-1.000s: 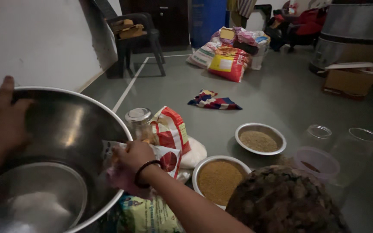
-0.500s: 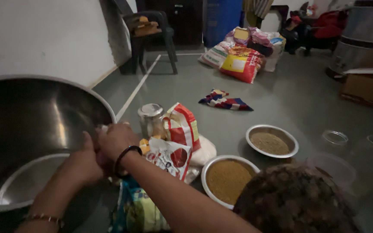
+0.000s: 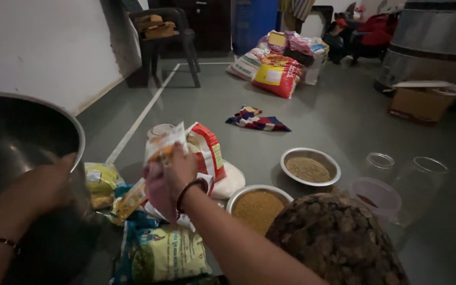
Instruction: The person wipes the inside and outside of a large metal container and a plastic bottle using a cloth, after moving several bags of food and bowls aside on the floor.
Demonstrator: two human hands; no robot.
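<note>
Packet (image 3: 160, 150) of clear plastic is clenched in my right hand (image 3: 172, 179) above the floor's food bags, while my left hand (image 3: 40, 184) grips the rim of the big steel bowl (image 3: 22, 137); two grain-filled dishes (image 3: 310, 168) sit nearby.

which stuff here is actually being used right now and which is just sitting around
In use:
left hand on big steel bowl
right hand holding small packet

Lying about:
two grain bowls
striped cloth
sacks
chair
</note>
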